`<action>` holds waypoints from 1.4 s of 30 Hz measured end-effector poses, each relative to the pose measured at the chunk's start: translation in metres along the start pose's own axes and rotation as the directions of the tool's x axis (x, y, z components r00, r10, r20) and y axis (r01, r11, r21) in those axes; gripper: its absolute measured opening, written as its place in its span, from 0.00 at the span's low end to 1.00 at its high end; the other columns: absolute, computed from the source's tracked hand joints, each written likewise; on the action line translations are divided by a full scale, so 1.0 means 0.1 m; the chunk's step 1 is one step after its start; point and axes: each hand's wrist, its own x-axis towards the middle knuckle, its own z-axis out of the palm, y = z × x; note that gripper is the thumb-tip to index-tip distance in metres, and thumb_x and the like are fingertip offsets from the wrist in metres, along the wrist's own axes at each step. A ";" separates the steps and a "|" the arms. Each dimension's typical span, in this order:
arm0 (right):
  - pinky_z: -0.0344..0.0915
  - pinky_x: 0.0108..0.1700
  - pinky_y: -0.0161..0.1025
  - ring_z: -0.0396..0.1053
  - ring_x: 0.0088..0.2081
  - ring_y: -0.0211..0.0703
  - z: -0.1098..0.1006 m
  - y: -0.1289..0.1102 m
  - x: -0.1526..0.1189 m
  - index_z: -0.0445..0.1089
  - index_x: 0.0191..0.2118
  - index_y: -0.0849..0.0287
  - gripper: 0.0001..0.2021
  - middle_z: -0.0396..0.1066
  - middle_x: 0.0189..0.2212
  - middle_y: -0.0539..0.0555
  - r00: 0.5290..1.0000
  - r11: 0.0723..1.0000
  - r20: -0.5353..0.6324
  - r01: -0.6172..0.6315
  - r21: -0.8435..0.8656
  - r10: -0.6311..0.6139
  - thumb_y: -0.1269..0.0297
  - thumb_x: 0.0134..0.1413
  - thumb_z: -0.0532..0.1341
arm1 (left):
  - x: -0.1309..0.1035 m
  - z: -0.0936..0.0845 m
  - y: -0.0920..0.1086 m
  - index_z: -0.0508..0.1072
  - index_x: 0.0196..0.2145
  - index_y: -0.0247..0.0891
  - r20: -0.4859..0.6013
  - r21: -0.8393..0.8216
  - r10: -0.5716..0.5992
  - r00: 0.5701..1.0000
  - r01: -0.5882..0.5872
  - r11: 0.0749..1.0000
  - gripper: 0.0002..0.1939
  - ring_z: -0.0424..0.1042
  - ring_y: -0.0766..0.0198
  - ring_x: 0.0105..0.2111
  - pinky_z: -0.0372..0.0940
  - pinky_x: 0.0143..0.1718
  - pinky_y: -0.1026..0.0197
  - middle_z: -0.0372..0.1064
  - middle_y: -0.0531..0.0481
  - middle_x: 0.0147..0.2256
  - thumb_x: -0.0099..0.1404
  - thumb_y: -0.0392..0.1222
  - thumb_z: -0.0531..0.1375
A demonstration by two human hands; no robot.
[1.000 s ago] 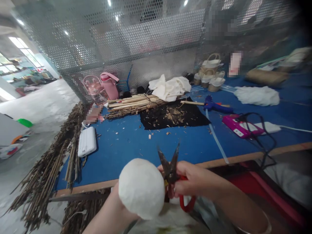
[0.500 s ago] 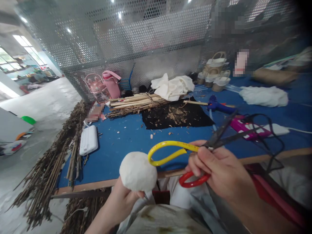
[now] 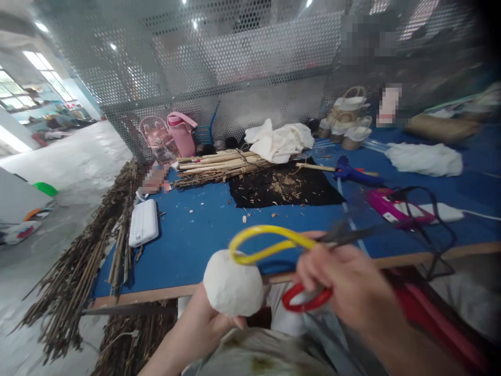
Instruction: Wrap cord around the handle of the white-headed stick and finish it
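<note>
A round white ball point(image 3: 234, 287) is held in my left hand point(image 3: 209, 313), low at the table's front edge; most of the fingers are hidden behind it. My right hand point(image 3: 332, 271) is closed around the scissors point(image 3: 270, 244), near the pivot. One scissor handle is yellow and overlaps the top of the white ball in view; the other is red and hangs below my fingers. The dark blades point right and are blurred, so their exact opening is hard to see.
On the blue table point(image 3: 188, 235) lie a black cloth point(image 3: 285, 185) with shavings, a stick bundle point(image 3: 223, 166), a white power bank point(image 3: 143, 222), a blue glue gun point(image 3: 354, 172) and a magenta device point(image 3: 395, 209) with black cord. Dry branches point(image 3: 86, 245) stick out at the left.
The white ball and my left hand have moved slightly right and down. The scissors' yellow handle has shifted left over the ball, and the blades look closer together.
</note>
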 end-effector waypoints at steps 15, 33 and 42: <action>0.61 0.33 0.40 0.59 0.22 0.36 0.07 0.32 -0.14 0.62 0.18 0.60 0.22 0.56 0.15 0.47 0.896 0.921 0.217 -0.371 -0.115 0.388 0.45 0.48 0.60 | -0.03 0.02 -0.11 0.74 0.43 0.38 -0.103 -0.064 -0.049 0.993 0.042 0.997 0.15 0.67 0.53 0.46 0.58 0.52 0.56 0.72 0.43 0.44 0.60 0.47 0.58; 0.64 0.32 0.36 0.59 0.20 0.36 0.24 0.21 -0.33 0.67 0.27 0.52 0.12 0.57 0.14 0.44 0.907 0.967 -0.364 0.247 0.057 -0.211 0.50 0.51 0.60 | 0.06 0.08 -0.04 0.75 0.40 0.35 -0.120 -0.111 -0.048 0.992 0.035 0.993 0.24 0.67 0.53 0.45 0.56 0.53 0.55 0.74 0.43 0.33 0.60 0.58 0.54; 0.63 0.27 0.37 0.62 0.19 0.35 -0.33 0.01 0.02 0.71 0.25 0.61 0.12 0.62 0.14 0.47 0.976 0.951 -0.091 -0.211 -0.225 0.196 0.56 0.41 0.67 | 0.00 0.03 -0.11 0.73 0.27 0.37 -0.203 -0.257 -0.217 0.955 0.162 0.953 0.13 0.67 0.57 0.27 0.65 0.36 0.58 0.62 0.52 0.15 0.56 0.50 0.60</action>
